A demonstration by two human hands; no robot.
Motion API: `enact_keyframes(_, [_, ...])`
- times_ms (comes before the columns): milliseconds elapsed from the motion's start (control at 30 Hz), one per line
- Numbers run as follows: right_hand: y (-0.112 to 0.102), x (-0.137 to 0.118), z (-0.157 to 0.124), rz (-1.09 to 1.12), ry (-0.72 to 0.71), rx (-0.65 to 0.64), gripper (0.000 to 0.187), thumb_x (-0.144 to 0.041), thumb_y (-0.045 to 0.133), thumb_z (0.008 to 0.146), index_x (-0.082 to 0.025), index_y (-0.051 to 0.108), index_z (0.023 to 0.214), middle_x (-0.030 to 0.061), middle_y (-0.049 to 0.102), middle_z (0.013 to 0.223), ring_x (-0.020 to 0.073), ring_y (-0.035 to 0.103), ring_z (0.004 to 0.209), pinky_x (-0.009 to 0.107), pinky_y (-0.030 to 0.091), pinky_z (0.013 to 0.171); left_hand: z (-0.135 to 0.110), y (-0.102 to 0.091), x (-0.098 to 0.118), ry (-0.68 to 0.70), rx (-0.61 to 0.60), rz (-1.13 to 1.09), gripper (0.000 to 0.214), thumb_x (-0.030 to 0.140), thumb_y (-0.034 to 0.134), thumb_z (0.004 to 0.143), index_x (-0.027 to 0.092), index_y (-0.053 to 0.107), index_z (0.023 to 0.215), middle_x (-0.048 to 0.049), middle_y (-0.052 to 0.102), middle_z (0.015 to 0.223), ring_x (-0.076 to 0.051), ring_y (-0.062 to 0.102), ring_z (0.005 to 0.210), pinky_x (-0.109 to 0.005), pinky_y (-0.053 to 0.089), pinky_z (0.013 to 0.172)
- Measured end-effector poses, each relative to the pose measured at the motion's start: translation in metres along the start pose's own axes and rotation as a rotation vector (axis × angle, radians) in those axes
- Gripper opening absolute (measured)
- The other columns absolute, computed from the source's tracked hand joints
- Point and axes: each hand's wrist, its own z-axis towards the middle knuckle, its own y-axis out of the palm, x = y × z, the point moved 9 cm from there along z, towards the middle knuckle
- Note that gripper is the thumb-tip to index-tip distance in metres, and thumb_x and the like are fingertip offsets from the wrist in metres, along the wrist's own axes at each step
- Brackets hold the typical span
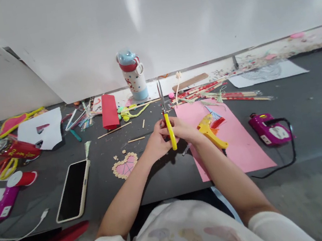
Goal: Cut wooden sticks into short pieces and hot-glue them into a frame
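Observation:
In front of me, above the table, I see a pair of scissors [170,132] with yellow handles. Its narrow metal blades point away from me and are slightly apart. My right hand [183,129] is closed on the handles, its fingertips reaching past them to the left. My left hand [158,142] meets it there, fingers curled against the same handles; part of its grip is hidden. Left of my forearm lies a pink heart [125,165] edged with small beige pieces and crossed by dark lines. A yellow glue gun [211,130] rests on pink paper [241,144] beside my right forearm.
A bottle [134,76] stands by the white panel, near a red envelope [109,111] and several wrapped chopsticks [239,96]. Leftward lie a phone [72,190], red thread [22,178] and cut white paper [51,129]. A purple corded box [269,130] sits right.

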Motion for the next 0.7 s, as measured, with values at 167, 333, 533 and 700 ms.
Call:
enact_keyframes(167, [-0.013,-0.001,0.003,-0.132,-0.081,0.132,0.03,-0.025,0.067,0.062,-0.018,0.055,0.088,-0.001,0.058,0.078,0.0121,0.054,0.068,0.026,0.046,0.063,-0.003,-0.012,0.008,-0.035,0.034,0.182,0.082,0.02,0.076,0.059,0.019,0.036,0.131,-0.0078,0.061,0.113,-0.016,0.063,0.089,-0.032,0.051,0.083])
enact_keyframes(333, [-0.022,-0.002,0.004,-0.173,-0.095,0.238,0.031,-0.028,0.066,0.061,-0.018,0.049,0.085,-0.0054,0.048,0.068,0.0099,0.044,0.061,0.024,0.038,0.056,-0.004,-0.03,0.019,-0.006,0.133,0.186,0.05,0.016,0.071,0.062,0.017,0.05,0.107,-0.0023,0.062,0.092,-0.011,0.059,0.077,-0.025,0.049,0.072])
enact_keyframes(533, [-0.035,0.0,0.005,-0.244,-0.103,0.365,0.036,-0.036,0.067,0.061,-0.02,0.044,0.084,-0.0058,0.045,0.068,0.0104,0.042,0.061,0.025,0.035,0.057,-0.01,-0.031,0.024,-0.088,0.178,-0.011,0.018,0.03,0.055,0.082,0.019,0.054,0.097,0.0025,0.061,0.068,-0.01,0.059,0.059,-0.023,0.05,0.057])
enact_keyframes(700, [-0.041,0.0,0.003,-0.384,-0.067,0.414,0.038,-0.038,0.067,0.061,-0.021,0.042,0.084,-0.005,0.047,0.071,0.0113,0.043,0.06,0.028,0.036,0.06,-0.013,-0.02,0.026,-0.105,0.129,-0.122,0.036,0.05,0.059,0.081,0.019,0.048,0.098,0.0036,0.062,0.061,-0.012,0.064,0.056,-0.023,0.053,0.054])
